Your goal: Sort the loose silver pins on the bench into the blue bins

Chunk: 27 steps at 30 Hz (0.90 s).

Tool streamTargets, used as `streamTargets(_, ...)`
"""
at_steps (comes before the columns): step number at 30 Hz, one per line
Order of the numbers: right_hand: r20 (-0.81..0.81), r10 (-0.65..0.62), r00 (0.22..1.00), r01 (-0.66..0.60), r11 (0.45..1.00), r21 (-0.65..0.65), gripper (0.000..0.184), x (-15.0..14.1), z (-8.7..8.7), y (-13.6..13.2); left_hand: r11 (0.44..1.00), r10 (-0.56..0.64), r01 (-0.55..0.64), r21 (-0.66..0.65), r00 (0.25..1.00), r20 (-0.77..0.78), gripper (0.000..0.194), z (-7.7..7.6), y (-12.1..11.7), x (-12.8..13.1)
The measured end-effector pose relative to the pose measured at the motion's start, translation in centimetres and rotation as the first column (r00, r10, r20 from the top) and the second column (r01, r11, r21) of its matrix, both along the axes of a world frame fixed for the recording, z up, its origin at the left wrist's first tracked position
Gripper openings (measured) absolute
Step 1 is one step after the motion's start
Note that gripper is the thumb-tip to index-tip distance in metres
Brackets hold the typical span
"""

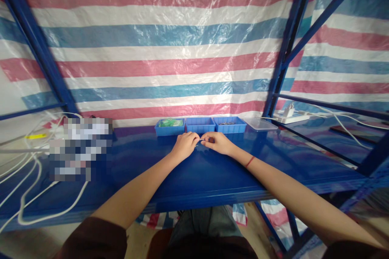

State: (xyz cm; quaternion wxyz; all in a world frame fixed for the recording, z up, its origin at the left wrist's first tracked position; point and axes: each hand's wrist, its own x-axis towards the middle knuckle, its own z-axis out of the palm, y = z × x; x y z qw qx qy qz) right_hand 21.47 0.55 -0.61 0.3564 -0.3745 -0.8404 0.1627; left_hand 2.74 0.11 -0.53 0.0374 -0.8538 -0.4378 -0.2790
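Observation:
Above the blue tabletop (188,176), my left hand (186,144) and my right hand (219,143) come together with their fingertips almost touching. Both are closed in a pinch. A tiny thin piece (201,140) shows in the gap between the fingertips, too small to name. Just below the left fingertips a short, thin, shiny tip (197,145) is visible. Right behind the hands stands a row of blue bins: a left bin (170,131) with green, plastic-looking contents (170,122), a middle bin (200,124), and a right bin (231,128) with small metal parts (227,123).
A clear plastic lid (261,124) lies right of the bins. Farther right is a white power strip (291,116) with a plug and cables. White cables (38,170) and a blurred-out heap (82,145) cover the left end. Blue frame posts (281,60) rise at both sides.

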Motion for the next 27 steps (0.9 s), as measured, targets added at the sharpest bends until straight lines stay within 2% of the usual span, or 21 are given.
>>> streamTargets(4,-0.06,-0.034,0.998,0.036,0.999,0.021,0.026,-0.13,0.11,0.05,0.994,-0.097,0.103,-0.023,0.978,0.183,0.021,-0.19,0.38,0.19)
streamTargets(7,-0.125,-0.064,0.99,0.053,0.995,-0.087,0.03,-0.01,0.21,0.03,0.988,-0.131,0.152,-0.035,0.932,0.337,0.016,-0.2,0.46,0.41)
streamTargets(11,-0.166,0.017,0.986,-0.052,0.976,-0.21,0.038,-0.21,0.03,-0.18,0.983,-0.14,0.178,-0.035,0.866,0.479,0.015,-0.09,0.32,0.71)
streamTargets(15,-0.183,0.078,0.98,-0.118,0.969,-0.218,0.04,-0.5,-0.19,-0.32,0.977,-0.145,0.204,-0.062,0.85,0.506,0.017,0.09,-0.03,0.92)
streamTargets(22,-0.101,0.125,0.987,-0.135,0.986,-0.096,0.04,-0.6,-0.2,-0.37,0.972,-0.208,0.234,0.006,0.85,0.484,0.015,0.46,-0.48,0.9)
streamTargets(27,-0.168,0.024,0.986,-0.036,0.997,-0.07,0.038,-0.24,0.03,0.04,0.973,-0.226,0.222,0.064,0.859,0.458,0.014,0.52,-0.51,0.84)
